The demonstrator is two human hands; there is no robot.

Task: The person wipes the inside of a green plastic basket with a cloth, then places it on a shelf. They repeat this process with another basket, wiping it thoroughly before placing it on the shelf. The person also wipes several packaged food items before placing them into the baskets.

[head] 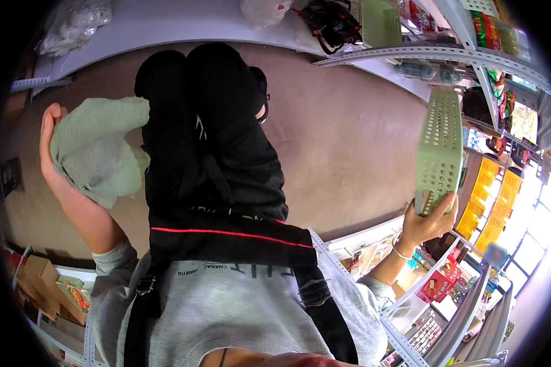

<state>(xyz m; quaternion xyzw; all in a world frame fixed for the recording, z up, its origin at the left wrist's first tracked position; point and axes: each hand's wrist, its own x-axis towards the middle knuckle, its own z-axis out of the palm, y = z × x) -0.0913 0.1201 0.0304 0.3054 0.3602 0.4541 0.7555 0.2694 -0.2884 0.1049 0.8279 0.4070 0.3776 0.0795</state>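
Note:
At the left, my left hand (pixel 50 133) has a crumpled pale green cloth (pixel 98 147) against its palm and fingers, and part of the cloth hangs beside my black trousers. On the right, my right hand (pixel 429 220) grips the near end of a light green perforated plastic basket (pixel 441 137), which is raised beside the shelving. Most fingers of my right hand are hidden behind the basket. Between my two hands are my knees in black trousers (pixel 220 137) and a black apron with a red stripe (pixel 234 247).
A white shelf (pixel 165 23) curves across the top, bearing clear plastic bags (pixel 75 23), a dark bag (pixel 333 23) and another green basket (pixel 381 23). Metal racks with packaged goods and yellow baskets (pixel 496 202) line the right. Cardboard boxes (pixel 46 284) stand lower left.

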